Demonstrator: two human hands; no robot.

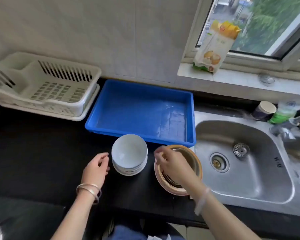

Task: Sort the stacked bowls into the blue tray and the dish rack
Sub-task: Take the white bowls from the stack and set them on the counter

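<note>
A stack of white bowls (129, 154) stands on the black counter just in front of the blue tray (142, 110), which holds nothing. To its right is a stack of tan, orange-rimmed bowls (191, 161) at the sink's edge. My left hand (96, 168) hovers beside the white stack's left side, fingers curled and apart, holding nothing. My right hand (171, 163) reaches over the tan stack with fingertips at its left rim; whether it grips the rim is unclear. The white dish rack (42, 84) sits at the back left with nothing in it.
A steel sink (241, 158) with a drain lies to the right. A cup (264, 110) and a green bottle (282, 115) stand behind it by the tap. A food packet (215, 47) leans on the windowsill. Black counter (42, 153) stretches to the left.
</note>
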